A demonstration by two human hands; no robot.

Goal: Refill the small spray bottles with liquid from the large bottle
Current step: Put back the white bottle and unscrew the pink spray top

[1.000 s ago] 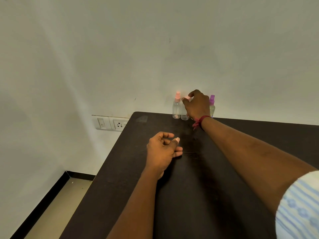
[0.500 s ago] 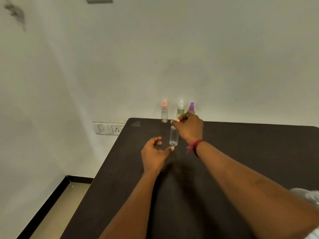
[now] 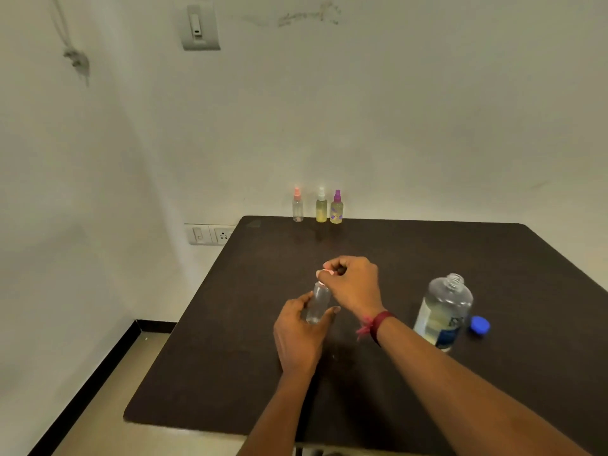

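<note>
A small clear spray bottle (image 3: pixel 318 304) stands upright at the middle of the dark table (image 3: pixel 427 251). My left hand (image 3: pixel 297 334) grips its body from the left. My right hand (image 3: pixel 353 284) pinches its pink spray top from above. To the right stands the large clear bottle (image 3: pixel 442 312), uncapped and partly filled, with its blue cap (image 3: pixel 479 325) lying beside it. Three more small spray bottles stand at the table's far edge by the wall: a pink-topped one (image 3: pixel 297 205), a white-topped one (image 3: pixel 321 205) and a purple-topped one (image 3: pixel 336 207).
The table's left edge drops to a tiled floor (image 3: pixel 108 390) with a black skirting. A wall socket plate (image 3: pixel 210 234) sits just left of the table's far corner, and a switch (image 3: pixel 200 28) is high on the wall.
My right hand lifted the clear spray bottle from the far row and brought it to the table's middle. My left hand closed round its body. The view tilted, revealing the large bottle.
</note>
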